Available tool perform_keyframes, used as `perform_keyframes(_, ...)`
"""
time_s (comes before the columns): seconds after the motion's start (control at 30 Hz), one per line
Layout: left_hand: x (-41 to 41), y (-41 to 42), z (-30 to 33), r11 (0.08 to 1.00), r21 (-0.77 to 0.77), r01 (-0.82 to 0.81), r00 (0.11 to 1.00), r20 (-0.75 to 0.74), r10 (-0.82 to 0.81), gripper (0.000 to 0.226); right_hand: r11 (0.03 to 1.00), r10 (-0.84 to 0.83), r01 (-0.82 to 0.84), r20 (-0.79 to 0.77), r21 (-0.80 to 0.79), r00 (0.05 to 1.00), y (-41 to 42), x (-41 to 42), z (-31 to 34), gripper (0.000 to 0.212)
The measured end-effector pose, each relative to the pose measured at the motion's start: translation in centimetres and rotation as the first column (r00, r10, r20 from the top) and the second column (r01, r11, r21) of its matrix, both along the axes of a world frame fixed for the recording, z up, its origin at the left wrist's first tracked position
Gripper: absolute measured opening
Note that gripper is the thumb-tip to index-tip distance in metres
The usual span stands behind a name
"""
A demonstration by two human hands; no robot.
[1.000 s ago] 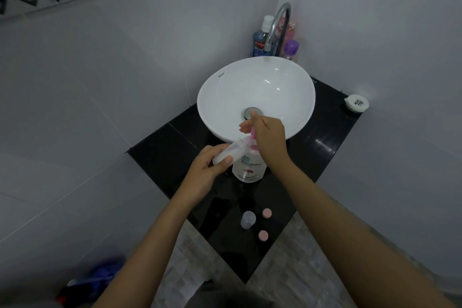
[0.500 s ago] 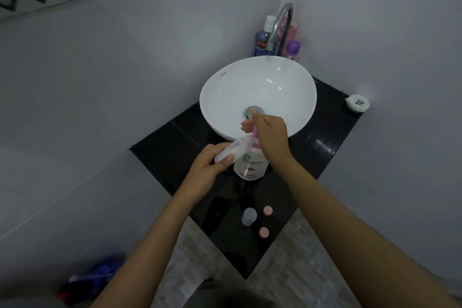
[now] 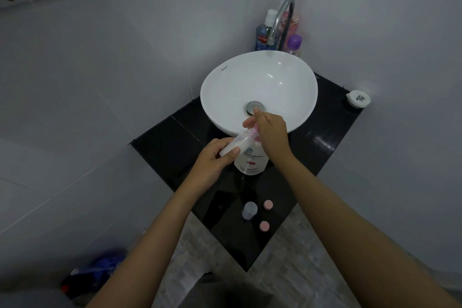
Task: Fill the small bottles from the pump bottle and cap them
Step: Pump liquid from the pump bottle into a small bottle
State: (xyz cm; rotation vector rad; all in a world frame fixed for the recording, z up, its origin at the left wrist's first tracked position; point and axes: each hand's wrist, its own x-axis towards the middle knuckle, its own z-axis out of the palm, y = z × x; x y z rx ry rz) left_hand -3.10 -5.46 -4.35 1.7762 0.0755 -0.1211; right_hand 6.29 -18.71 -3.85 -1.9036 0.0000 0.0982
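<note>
At the bottom of the frame, a grey tiled floor (image 3: 287,262) lies below the pointed front corner of a glossy black counter (image 3: 322,137), which is set between two pale tiled walls; a blurred blue object (image 3: 100,269) sits at lower left. Near the counter's front corner stand one small clear bottle (image 3: 249,210), uncapped, and two pink caps (image 3: 268,204) (image 3: 264,226), all apart from each other. Both forearms reach up from the bottom edge toward the centre of the frame. At centre, the left hand (image 3: 212,157) grips a second small bottle (image 3: 233,145) with curled fingers and thumb, holding it tilted with its mouth toward the pink pump head (image 3: 330,132) of the white pump bottle (image 3: 251,161), which stands upright on the counter just in front of the sink. The right hand (image 3: 271,132) rests on top of the pump head, wrist bent downward, fingers loosely extended over it; whether it is pressing cannot be determined. Behind, a white bowl sink (image 3: 295,75) sits on the counter, with a chrome tap (image 3: 283,17) arching over its far rim. Several toiletry bottles (image 3: 265,32) stand in the far corner at upper centre. A small white round container (image 3: 358,99) rests at the counter's right corner.
</note>
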Motion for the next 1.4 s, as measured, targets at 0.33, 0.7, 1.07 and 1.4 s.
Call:
perform_keyframes(0.33, 0.4, 0.0, 0.0, 0.998, 0.066, 0.01, 0.999, 0.037, -0.012, 0.033, 0.988, -0.052, 0.057, -0.037, 0.142, 0.998, -0.1, -0.2, 2.0, 0.038)
perform_keyframes(0.7, 0.5, -0.3, 0.2, 0.984, 0.176, 0.021, 0.999, 0.042, -0.028, 0.036, 0.992, -0.006, 0.011, -0.039, 0.124, 0.999, -0.2, -0.1, 1.9, 0.032)
perform_keyframes(1.07, -0.2, 0.3, 0.6, 0.969, 0.246, 0.009, 0.999, 0.041, -0.02, 0.033, 0.99, 0.001, 0.004, -0.033, 0.138, 0.999, -0.1, -0.1, 1.9, 0.032)
perform_keyframes(1.4, -1.6, 0.4, -0.3, 0.991, 0.1, -0.091, 0.996, 0.032, 0.088, 0.026, 0.979, 0.016, -0.008, -0.039, 0.203, 0.999, -0.2, -0.3, 2.3, 0.03)
